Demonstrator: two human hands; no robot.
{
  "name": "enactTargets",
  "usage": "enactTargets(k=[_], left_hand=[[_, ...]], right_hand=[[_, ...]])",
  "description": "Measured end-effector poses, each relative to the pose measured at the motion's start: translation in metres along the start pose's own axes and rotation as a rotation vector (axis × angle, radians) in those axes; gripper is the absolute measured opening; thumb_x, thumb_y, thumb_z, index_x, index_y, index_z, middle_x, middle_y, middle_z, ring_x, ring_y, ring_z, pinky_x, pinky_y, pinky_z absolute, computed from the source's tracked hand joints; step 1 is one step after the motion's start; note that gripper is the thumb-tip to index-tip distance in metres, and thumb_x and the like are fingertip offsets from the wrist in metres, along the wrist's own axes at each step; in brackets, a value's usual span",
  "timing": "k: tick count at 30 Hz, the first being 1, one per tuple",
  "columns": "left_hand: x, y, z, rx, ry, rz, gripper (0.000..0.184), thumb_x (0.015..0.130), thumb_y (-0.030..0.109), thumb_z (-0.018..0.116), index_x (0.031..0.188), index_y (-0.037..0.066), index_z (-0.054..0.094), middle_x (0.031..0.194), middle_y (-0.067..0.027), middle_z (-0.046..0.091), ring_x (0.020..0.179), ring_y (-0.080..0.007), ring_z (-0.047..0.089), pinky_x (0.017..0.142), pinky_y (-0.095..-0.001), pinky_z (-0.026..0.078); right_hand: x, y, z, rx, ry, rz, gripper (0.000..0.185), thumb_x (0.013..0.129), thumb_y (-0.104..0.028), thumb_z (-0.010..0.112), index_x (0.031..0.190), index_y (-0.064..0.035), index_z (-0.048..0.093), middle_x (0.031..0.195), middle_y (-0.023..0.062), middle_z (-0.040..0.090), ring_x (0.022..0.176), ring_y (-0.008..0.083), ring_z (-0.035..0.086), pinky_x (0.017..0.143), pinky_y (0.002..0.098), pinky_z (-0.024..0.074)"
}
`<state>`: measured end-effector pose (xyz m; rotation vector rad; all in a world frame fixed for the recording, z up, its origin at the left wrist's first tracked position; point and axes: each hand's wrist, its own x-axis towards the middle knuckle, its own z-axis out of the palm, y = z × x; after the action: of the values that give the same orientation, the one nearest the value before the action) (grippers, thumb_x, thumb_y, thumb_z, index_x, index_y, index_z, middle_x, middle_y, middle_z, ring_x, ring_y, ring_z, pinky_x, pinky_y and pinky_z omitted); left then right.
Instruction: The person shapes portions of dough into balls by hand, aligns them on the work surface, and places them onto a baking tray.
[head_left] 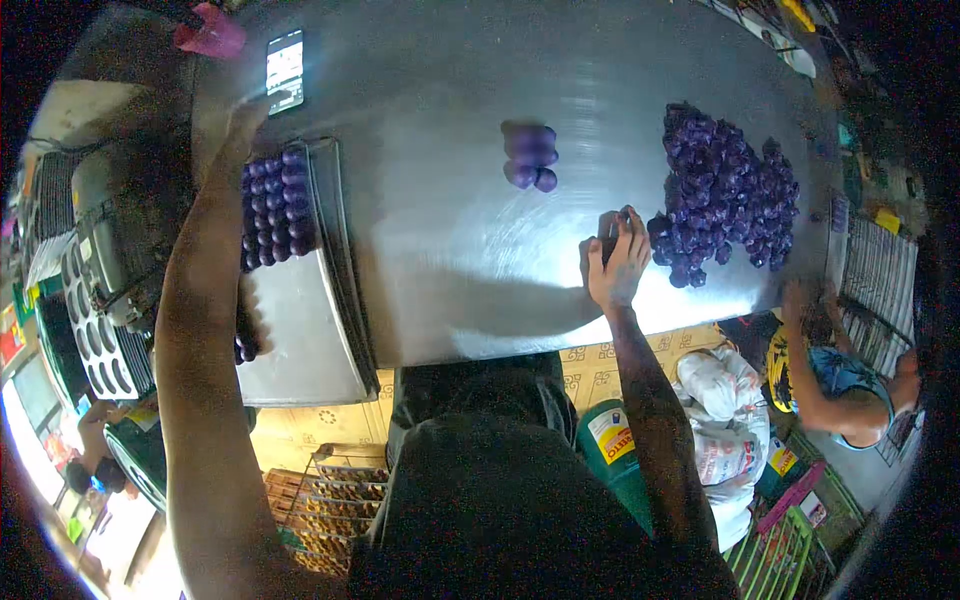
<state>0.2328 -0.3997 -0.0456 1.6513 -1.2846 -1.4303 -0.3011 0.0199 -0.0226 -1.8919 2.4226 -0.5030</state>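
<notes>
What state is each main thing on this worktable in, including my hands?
Phone: screen lit
Tray: partly filled with purple balls
Middle balls: rounded, grouped together
Purple lumps: rough, heaped
Left hand: at the phone, blurred
Right hand: beside the lumps, fingers extended, grip unclear

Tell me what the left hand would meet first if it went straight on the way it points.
The phone: the left hand points at its near end. It may already be touching the screen; depth is unclear from this view.
</notes>
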Motion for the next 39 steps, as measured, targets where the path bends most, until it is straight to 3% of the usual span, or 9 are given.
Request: enactTargets(k=[8, 13, 17, 20, 24, 29, 33, 37, 39], left_hand=[[0.05, -0.041, -0.016, 0.509, 0.154, 0.045, 0.057, 0.077, 0.048, 0.087, 0.116, 0.01, 0.071, 0.091, -0.0024, 0.068, 0.073, -0.0112, 0.058, 0.061, -0.0302, 0.046], [0.004, -0.003, -0.011, 0.137, 0.168, -0.08, 0.047, 0.081, 0.044, 0.084, 0.114, 0.012, 0.073, 0.088, 0.0013, 0.067, 0.07, -0.0086, 0.056, 0.059, -0.0262, 0.044], [0.039, -0.04, -0.05, 0.289, 0.136, -0.142, 0.036, 0.081, 0.042, 0.083, 0.099, 0.012, 0.076, 0.083, 0.001, 0.067, 0.068, -0.0096, 0.059, 0.059, -0.0275, 0.045], [0.017, -0.024, -0.041, 0.15, 0.077, 0.033, 0.031, 0.079, 0.042, 0.084, 0.091, 0.015, 0.074, 0.072, 0.005, 0.063, 0.057, -0.0053, 0.051, 0.049, -0.0249, 0.036], [0.039, -0.037, -0.043, 0.318, 0.173, -0.065, 0.043, 0.083, 0.044, 0.082, 0.108, 0.011, 0.075, 0.077, 0.0063, 0.063, 0.059, -0.0057, 0.05, 0.048, -0.0244, 0.037], [0.048, -0.045, -0.041, 0.319, 0.246, -0.044, 0.045, 0.08, 0.042, 0.085, 0.109, 0.008, 0.075, 0.076, 0.006, 0.062, 0.058, -0.0047, 0.049, 0.048, -0.0239, 0.036], [0.04, -0.029, -0.03, 0.259, 0.241, -0.045, 0.05, 0.079, 0.044, 0.086, 0.11, 0.006, 0.074, 0.084, 0.0002, 0.068, 0.067, -0.0112, 0.059, 0.056, -0.0282, 0.047], [0.067, -0.06, -0.037, 0.491, 0.246, -0.002, 0.055, 0.077, 0.044, 0.087, 0.113, 0.005, 0.074, 0.099, -0.0073, 0.072, 0.082, -0.0211, 0.066, 0.073, -0.0355, 0.054], [0.059, -0.059, -0.031, 0.358, 0.216, 0.185, 0.057, 0.076, 0.042, 0.088, 0.115, 0.004, 0.073, 0.109, -0.0092, 0.072, 0.091, -0.0249, 0.067, 0.082, -0.0389, 0.054]], right_hand=[[0.003, -0.002, -0.002, -0.001, 0.014, -0.006, 0.055, 0.094, -0.027, 0.061, 0.141, -0.0009, 0.049, 0.151, 0.0201, 0.044, 0.141, 0.0419, 0.04, 0.115, 0.056, 0.0299], [0.002, -0.003, -0.002, 0.014, 0.015, -0.003, 0.055, 0.094, -0.026, 0.061, 0.141, -0.0009, 0.05, 0.151, 0.0205, 0.044, 0.14, 0.042, 0.041, 0.115, 0.0563, 0.0303], [0.001, -0.001, -0.002, 0.009, 0.01, -0.002, 0.055, 0.093, -0.025, 0.061, 0.141, -0.0005, 0.049, 0.151, 0.0206, 0.044, 0.14, 0.0424, 0.041, 0.114, 0.0565, 0.0305], [0.002, -0.002, 0.0, 0.01, 0.007, -0.004, 0.056, 0.093, -0.025, 0.061, 0.142, -0.0004, 0.049, 0.151, 0.0206, 0.044, 0.139, 0.0427, 0.041, 0.114, 0.0566, 0.0307], [0.002, -0.002, -0.001, -0.002, 0.003, 0.0, 0.057, 0.093, -0.024, 0.062, 0.143, -0.0002, 0.048, 0.151, 0.0202, 0.044, 0.139, 0.0429, 0.042, 0.114, 0.0564, 0.0306], [0.002, -0.002, -0.002, 0.013, -0.009, 0.005, 0.058, 0.093, -0.024, 0.062, 0.144, -0.0005, 0.047, 0.152, 0.0194, 0.043, 0.141, 0.0418, 0.039, 0.116, 0.0562, 0.0294], [0.002, -0.002, -0.003, 0.015, -0.023, 0.018, 0.058, 0.094, -0.025, 0.062, 0.144, -0.0006, 0.047, 0.153, 0.0188, 0.042, 0.143, 0.0411, 0.037, 0.117, 0.0561, 0.0285], [0.002, -0.001, -0.003, 0.006, -0.036, 0.019, 0.058, 0.094, -0.026, 0.062, 0.143, -0.0006, 0.047, 0.153, 0.0185, 0.041, 0.143, 0.0408, 0.036, 0.117, 0.0561, 0.0278], [0.002, -0.001, -0.002, 0.003, -0.039, 0.02, 0.058, 0.094, -0.027, 0.062, 0.143, -0.0005, 0.047, 0.153, 0.0185, 0.041, 0.143, 0.0408, 0.036, 0.117, 0.0562, 0.0277]])
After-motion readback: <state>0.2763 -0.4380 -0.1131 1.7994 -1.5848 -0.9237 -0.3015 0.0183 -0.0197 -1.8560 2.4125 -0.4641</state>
